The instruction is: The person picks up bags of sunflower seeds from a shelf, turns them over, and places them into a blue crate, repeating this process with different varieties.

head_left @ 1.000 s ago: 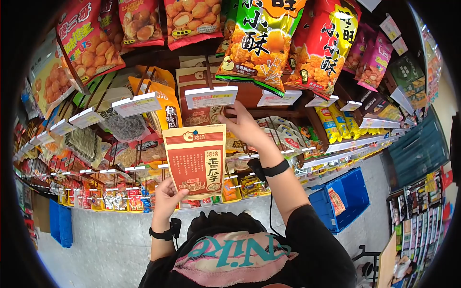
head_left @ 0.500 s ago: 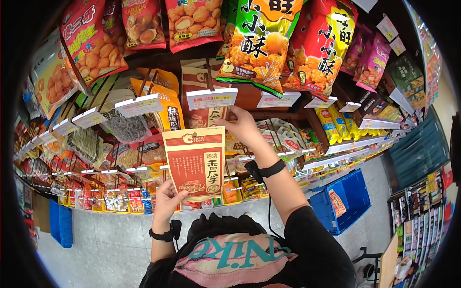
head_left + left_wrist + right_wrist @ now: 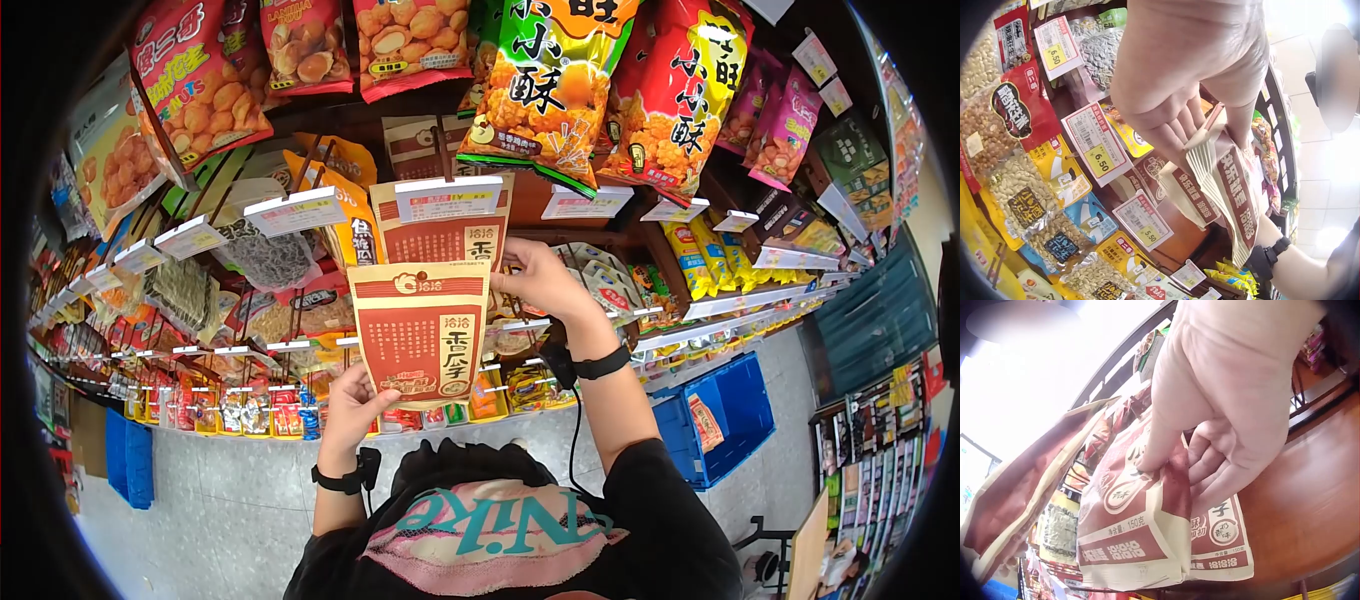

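Observation:
The left hand (image 3: 354, 408) pinches the lower left edge of a red-and-cream paper bag (image 3: 405, 338), held upright in front of the shelf. Behind it, at its upper right, the right hand (image 3: 545, 280) grips the side of a second matching bag (image 3: 412, 238), partly under a price tag. In the right wrist view the right hand (image 3: 1222, 394) has thumb in front and fingers behind this bag (image 3: 1129, 506); another like it (image 3: 1225, 540) stands behind. The left wrist view has the left hand (image 3: 1191, 75) on its bag (image 3: 1232, 194).
Price tags (image 3: 448, 197) stick out on hooks around the bags. Large snack bags (image 3: 548, 90) hang above. An orange bag (image 3: 352, 222) hangs to the left. On the floor at the right stands a blue basket (image 3: 742, 420) with a similar bag (image 3: 705, 422) inside.
The right hand has drawn the second bag out toward the camera and down, so more of it shows beneath the price tag. The left hand and its bag have shifted slightly right.

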The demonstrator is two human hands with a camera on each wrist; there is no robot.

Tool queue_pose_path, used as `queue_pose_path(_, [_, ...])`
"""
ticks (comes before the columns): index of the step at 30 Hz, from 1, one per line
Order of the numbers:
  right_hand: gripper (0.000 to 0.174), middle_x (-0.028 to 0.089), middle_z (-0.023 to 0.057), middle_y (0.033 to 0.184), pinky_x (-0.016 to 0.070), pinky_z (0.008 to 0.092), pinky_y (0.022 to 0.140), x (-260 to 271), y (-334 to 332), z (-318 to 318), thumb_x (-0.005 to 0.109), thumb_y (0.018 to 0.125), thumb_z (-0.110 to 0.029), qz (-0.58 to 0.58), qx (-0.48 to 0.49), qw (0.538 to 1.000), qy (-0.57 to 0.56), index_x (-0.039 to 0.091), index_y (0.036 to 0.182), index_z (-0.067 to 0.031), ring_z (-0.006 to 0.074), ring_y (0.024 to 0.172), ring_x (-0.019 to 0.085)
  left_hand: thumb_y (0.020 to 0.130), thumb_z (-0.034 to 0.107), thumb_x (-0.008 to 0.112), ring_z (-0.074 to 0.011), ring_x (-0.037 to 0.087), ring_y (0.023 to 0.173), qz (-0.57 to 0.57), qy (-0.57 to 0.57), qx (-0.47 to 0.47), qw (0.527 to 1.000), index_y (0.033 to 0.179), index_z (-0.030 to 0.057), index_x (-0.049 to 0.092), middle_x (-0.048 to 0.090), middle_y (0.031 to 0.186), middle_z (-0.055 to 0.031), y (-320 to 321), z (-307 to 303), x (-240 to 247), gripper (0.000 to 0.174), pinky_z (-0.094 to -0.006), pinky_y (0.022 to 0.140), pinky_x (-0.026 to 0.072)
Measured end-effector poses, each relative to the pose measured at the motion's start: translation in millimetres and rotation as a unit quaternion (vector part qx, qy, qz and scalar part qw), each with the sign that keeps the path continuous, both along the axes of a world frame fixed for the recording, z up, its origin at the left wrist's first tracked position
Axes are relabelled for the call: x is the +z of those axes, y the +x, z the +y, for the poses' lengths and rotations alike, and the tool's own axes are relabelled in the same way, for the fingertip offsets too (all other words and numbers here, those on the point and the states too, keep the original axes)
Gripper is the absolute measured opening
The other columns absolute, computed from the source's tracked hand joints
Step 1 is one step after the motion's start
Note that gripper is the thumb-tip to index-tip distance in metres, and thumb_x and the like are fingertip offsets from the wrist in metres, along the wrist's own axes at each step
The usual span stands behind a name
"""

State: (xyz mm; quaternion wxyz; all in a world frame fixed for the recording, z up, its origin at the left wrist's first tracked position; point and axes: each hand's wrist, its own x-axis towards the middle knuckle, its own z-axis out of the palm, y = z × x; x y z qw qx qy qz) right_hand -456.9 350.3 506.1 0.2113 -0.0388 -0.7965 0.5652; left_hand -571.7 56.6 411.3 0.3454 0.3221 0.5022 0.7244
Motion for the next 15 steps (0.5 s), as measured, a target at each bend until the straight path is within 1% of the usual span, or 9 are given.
queue_pose_path(1, [0.031, 0.068, 0.0077, 0.101, 0.0474, 0.031, 0.086, 1.1, 1.9, -1.2, 0.072, 0.084, -0.011, -0.003, 0.018, 0.999, -0.04, 0.063, 0.109, 0.004, 0.0129, 0.093, 0.06, 0.081, -0.006, 0.068, -0.0144, 0.063, 0.1, 0.002, 0.006, -0.003, 1.0, 0.118, -0.0035, 0.055, 0.066, 0.111, -0.0102, 0.3, 0.2, 0.3, 0.039, -0.0282, 0.086, 0.0518])
queue_pose_path(2, [0.031, 0.068, 0.0077, 0.101, 0.0474, 0.031, 0.086, 2.3, 3.6, -1.3, 0.072, 0.084, -0.011, -0.003, 0.018, 0.999, -0.041, 0.063, 0.109, 0.004, 0.0129, 0.093, 0.06, 0.081, -0.006, 0.068, -0.0144, 0.063, 0.1, 0.001, 0.005, -0.003, 1.0, 0.118, -0.0035, 0.055, 0.066, 0.111, -0.0102, 0.6, 0.3, 0.6, 0.039, -0.0282, 0.086, 0.0518])
queue_pose_path(4, [0.032, 0.068, 0.0068, 0.101, 0.0476, 0.0303, 0.085, 4.4, 7.8, -0.1, 0.072, 0.083, -0.009, -0.033, 0.057, 0.997, -0.047, 0.063, 0.111, 0.0035, 0.0122, 0.093, 0.059, 0.081, -0.006, 0.068, -0.0143, 0.063, 0.1, 0.002, 0.011, -0.01, 1.0, 0.118, -0.0034, 0.056, 0.066, 0.11, -0.01, 1.5, 0.6, 1.1, 0.039, -0.028, 0.086, 0.0515])
queue_pose_path(7, [0.031, 0.068, 0.0063, 0.101, 0.0478, 0.0288, 0.084, 6.3, 12.5, 0.2, 0.071, 0.083, -0.006, -0.017, 0.066, 0.997, -0.031, 0.062, 0.111, 0.0032, 0.0114, 0.093, 0.059, 0.081, -0.005, 0.068, -0.0141, 0.063, 0.1, 0.022, 0.009, -0.016, 1.0, 0.118, -0.0035, 0.056, 0.066, 0.11, -0.0098, 2.0, -1.0, -3.6, 0.039, -0.0278, 0.086, 0.051])
queue_pose_path(11, [0.03, 0.067, 0.0058, 0.099, 0.0484, 0.0275, 0.082, 8.1, 17.2, -1.2, 0.07, 0.083, -0.004, -0.017, 0.056, 0.998, -0.025, 0.062, 0.112, 0.0033, 0.0106, 0.093, 0.058, 0.08, -0.005, 0.069, -0.0138, 0.063, 0.099, 0.02, 0.011, -0.015, 1.0, 0.118, -0.0035, 0.056, 0.066, 0.11, -0.0096, 6.8, -0.2, 0.2, 0.04, -0.0279, 0.086, 0.0509])
queue_pose_path(13, [0.031, 0.068, 0.0048, 0.097, 0.049, 0.0275, 0.081, 5.2, 17.9, 0.8, 0.07, 0.083, -0.003, -0.049, 0.053, 0.997, -0.007, 0.061, 0.112, 0.0036, 0.0098, 0.091, 0.059, 0.08, -0.004, 0.07, -0.0135, 0.063, 0.099, 0.026, 0.012, -0.023, 0.999, 0.119, -0.0036, 0.056, 0.066, 0.11, -0.0094, 6.2, 0.5, 0.0, 0.041, -0.0282, 0.086, 0.051])
queue_pose_path(15, [0.031, 0.068, 0.0043, 0.097, 0.0492, 0.0273, 0.08, -5.0, 19.6, 1.7, 0.07, 0.083, -0.004, -0.05, 0.061, 0.997, -0.02, 0.062, 0.112, 0.0036, 0.0092, 0.089, 0.059, 0.081, -0.003, 0.07, -0.0134, 0.063, 0.099, 0.022, 0.009, -0.022, 0.999, 0.119, -0.0036, 0.056, 0.066, 0.11, -0.0095, 6.5, 1.4, -1.5, 0.041, -0.0281, 0.086, 0.051])
